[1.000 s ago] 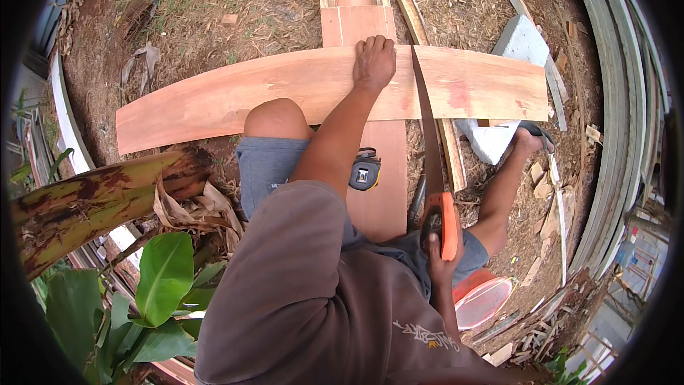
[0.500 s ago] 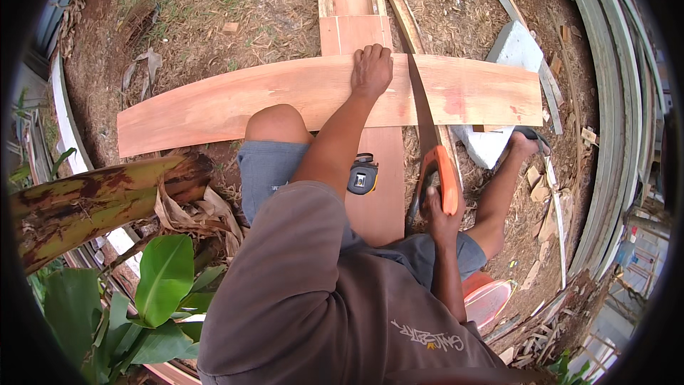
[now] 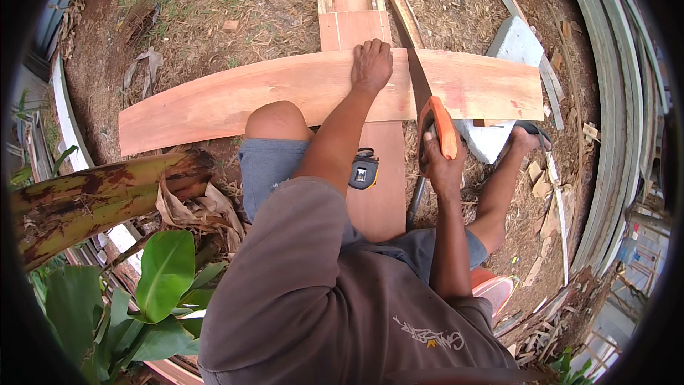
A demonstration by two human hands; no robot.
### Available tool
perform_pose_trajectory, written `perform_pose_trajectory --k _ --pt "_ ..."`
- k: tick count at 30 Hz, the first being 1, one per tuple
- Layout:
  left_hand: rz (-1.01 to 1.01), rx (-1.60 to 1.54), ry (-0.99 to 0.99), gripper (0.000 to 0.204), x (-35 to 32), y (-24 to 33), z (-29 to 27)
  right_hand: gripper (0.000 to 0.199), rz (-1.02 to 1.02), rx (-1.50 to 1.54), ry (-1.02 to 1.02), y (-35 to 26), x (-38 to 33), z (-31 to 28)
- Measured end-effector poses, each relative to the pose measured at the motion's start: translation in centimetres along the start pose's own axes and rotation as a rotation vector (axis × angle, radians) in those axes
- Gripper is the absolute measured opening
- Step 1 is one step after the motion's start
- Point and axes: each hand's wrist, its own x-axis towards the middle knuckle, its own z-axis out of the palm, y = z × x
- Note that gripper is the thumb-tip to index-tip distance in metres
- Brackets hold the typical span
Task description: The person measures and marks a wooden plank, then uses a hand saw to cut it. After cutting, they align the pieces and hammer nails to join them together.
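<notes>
A long reddish wooden plank (image 3: 235, 96) lies crosswise over a narrower board (image 3: 374, 192) that runs away from me. My left hand (image 3: 372, 64) presses flat on the plank, fingers spread. My right hand (image 3: 440, 164) grips the orange handle of a hand saw (image 3: 420, 82), whose dark blade crosses the plank just right of my left hand. My left knee (image 3: 278, 120) rests against the plank's near edge.
A tape measure (image 3: 363, 171) lies on the narrower board by my thigh. A pale concrete block (image 3: 509, 46) sits under the plank's right end, beside my right foot (image 3: 527, 139). Wood scraps and stacked boards (image 3: 613, 135) line the right side. Banana stem and leaves (image 3: 107, 192) fill the left.
The saw has been pushed forward and up across the plank, my right hand following it toward the plank. My left hand stays pressed in place.
</notes>
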Motion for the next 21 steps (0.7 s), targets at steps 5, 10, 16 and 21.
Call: perform_pose_trajectory --k 5,10,16,21 --pt "0.036 0.020 0.111 0.021 -0.2 -0.1 1.0 0.061 -0.169 -0.366 -0.047 -0.3 -21.5 -7.2" --pt "0.029 0.038 0.131 0.021 -0.2 0.0 1.1 0.057 -0.111 -0.215 0.032 -2.0 -13.8 -3.9" --pt "0.020 0.033 0.081 0.024 0.1 -0.2 0.2 0.048 0.025 -0.058 -0.058 -1.7 0.0 -0.5" --pt "0.023 0.022 0.108 0.023 0.2 -0.5 1.0 0.057 -0.144 -0.230 -0.060 0.6 -17.9 -7.0"
